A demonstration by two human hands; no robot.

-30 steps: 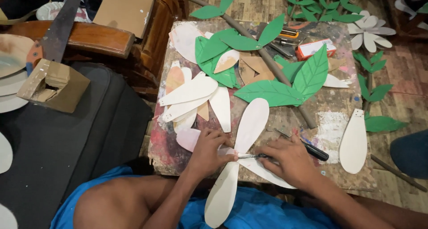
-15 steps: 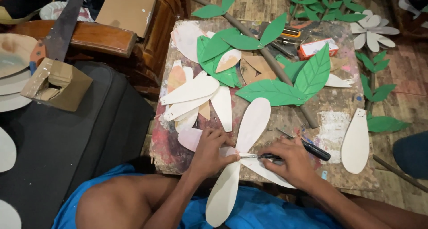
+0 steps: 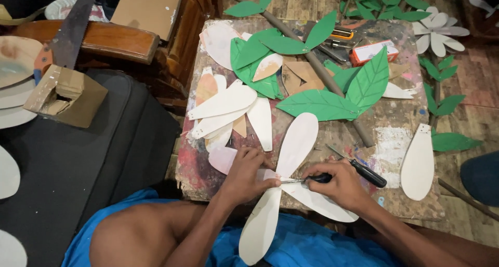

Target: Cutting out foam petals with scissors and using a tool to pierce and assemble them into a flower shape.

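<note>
White petals; right hand hides tool grip.

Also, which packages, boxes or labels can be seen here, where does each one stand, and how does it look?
Small carton: far end of the worktable, beside the green paper leaves; flat rectangle, orange-red edges, white face.
Open cardboard box: left of the table, on the dark surface; brown, lying tilted.
Flat cardboard sheet: top left, on the wooden chair; plain brown.
No screens or signs.
</note>
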